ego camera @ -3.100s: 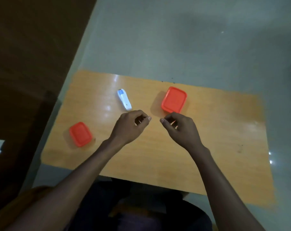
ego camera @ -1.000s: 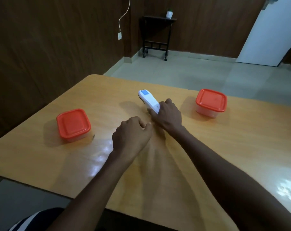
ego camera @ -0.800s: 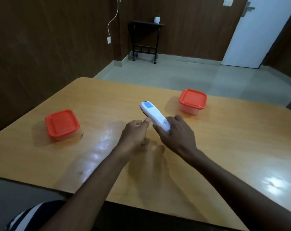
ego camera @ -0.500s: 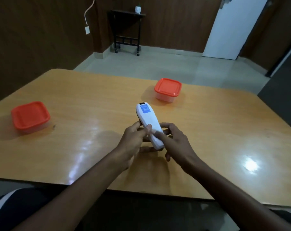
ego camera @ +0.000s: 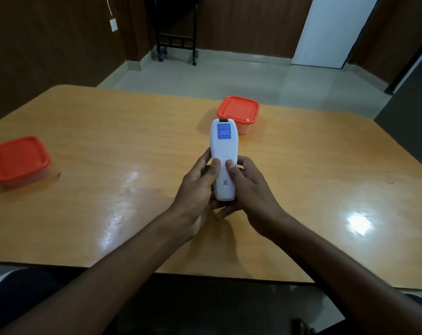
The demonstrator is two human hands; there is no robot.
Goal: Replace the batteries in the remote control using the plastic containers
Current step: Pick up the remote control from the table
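Note:
A white remote control (ego camera: 224, 151) with a blue sticker on its back is held above the orange table (ego camera: 122, 170), back side up. My left hand (ego camera: 197, 187) and my right hand (ego camera: 248, 189) both grip its lower half, with both thumbs pressed side by side on the back cover. One plastic container with a red lid (ego camera: 239, 112) stands just beyond the remote. A second red-lidded container (ego camera: 17, 160) sits at the table's left edge. Both lids are on.
The table's near edge runs just below my forearms. Beyond the table lie a tiled floor, a dark metal stand (ego camera: 176, 32) against the wood-panelled wall, and a white door (ego camera: 333, 30) at the back right.
My right hand picked the remote off the table and brought it toward me. My left hand joined the grip, the remote turned to point straight away, and both thumbs now rest on its back.

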